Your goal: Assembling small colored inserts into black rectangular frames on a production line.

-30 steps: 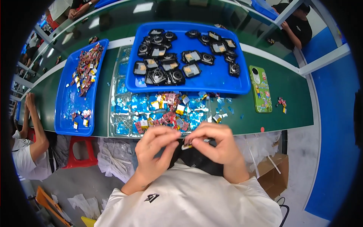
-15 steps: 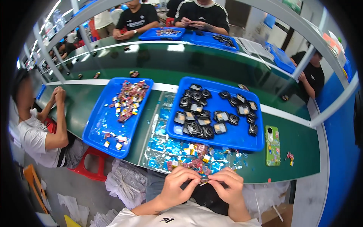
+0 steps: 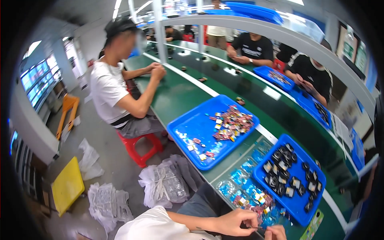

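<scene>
At the table's near edge, low in the view, my left hand [image 3: 236, 222] and my right hand [image 3: 276, 233] are pinched close together. A thin small piece [image 3: 258, 227] shows between their fingertips, too small to name. The lower part of my right hand is cut off by the frame. Just beyond the hands lies a clear plastic tray [image 3: 221, 185] strewn with blue film scraps [image 3: 249, 165] and small reddish circuit boards [image 3: 262, 199] with yellow and white parts. Past it, a blue tray [image 3: 298, 218] holds several black camera-like units [image 3: 282, 170].
Left of these, another blue tray [image 3: 181, 141] holds a pile of small circuit boards [image 3: 236, 122]. A green patterned phone case [image 3: 313, 226] lies at right. A person in white [image 3: 110, 88] sits at left on a red stool [image 3: 140, 149]. Wrapped bundles [image 3: 166, 180] lie on the floor.
The view has swung to the left, so the trays and my hands now appear further right and lower. My hands remain pinched together at the table edge.
</scene>
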Demonstrator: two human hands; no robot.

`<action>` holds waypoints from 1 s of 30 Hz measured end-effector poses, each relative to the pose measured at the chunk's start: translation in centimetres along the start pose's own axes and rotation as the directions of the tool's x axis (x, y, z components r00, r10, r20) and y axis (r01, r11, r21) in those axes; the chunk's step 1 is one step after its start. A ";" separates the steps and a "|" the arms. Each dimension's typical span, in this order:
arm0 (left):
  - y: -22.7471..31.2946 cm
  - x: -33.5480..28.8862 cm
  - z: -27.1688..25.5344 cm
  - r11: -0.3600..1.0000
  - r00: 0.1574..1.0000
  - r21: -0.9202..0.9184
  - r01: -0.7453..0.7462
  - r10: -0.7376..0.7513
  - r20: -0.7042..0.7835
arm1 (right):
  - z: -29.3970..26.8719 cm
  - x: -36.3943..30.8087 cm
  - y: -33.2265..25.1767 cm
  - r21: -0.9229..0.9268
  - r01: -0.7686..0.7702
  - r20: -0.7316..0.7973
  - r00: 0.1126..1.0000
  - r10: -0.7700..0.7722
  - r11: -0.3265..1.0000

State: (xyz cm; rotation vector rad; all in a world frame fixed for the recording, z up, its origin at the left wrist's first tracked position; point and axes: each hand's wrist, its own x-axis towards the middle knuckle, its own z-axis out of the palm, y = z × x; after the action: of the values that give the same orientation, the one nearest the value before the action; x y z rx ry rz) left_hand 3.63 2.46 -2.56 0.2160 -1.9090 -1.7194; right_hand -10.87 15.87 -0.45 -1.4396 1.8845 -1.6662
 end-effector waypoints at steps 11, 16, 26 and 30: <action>0.1 0.1 0.0 0.999 0.996 -0.001 0.048 -0.048 -0.071 | 1.6 0.2 -0.2 -0.050 0.120 -0.025 0.992 -0.121 0.992; 0.2 0.3 -0.1 0.992 0.993 -0.028 0.120 -0.120 -0.006 | 0.8 0.3 0.0 0.112 -0.002 0.044 0.999 -0.003 0.994; 1.1 0.3 -0.3 0.970 0.994 0.221 -0.105 0.108 -0.001 | 0.6 -0.6 0.8 0.358 -0.191 0.042 0.981 0.188 0.914; 1.4 0.0 -0.4 0.964 0.992 0.233 -0.129 0.127 0.023 | 0.4 -0.9 0.5 0.403 -0.227 0.074 0.974 0.215 0.887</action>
State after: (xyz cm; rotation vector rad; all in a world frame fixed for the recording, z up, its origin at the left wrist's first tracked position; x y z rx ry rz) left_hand 4.18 2.35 -1.18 0.1693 -2.0834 -1.4124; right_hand -10.37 16.27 -1.40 -1.0325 1.4958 -1.7791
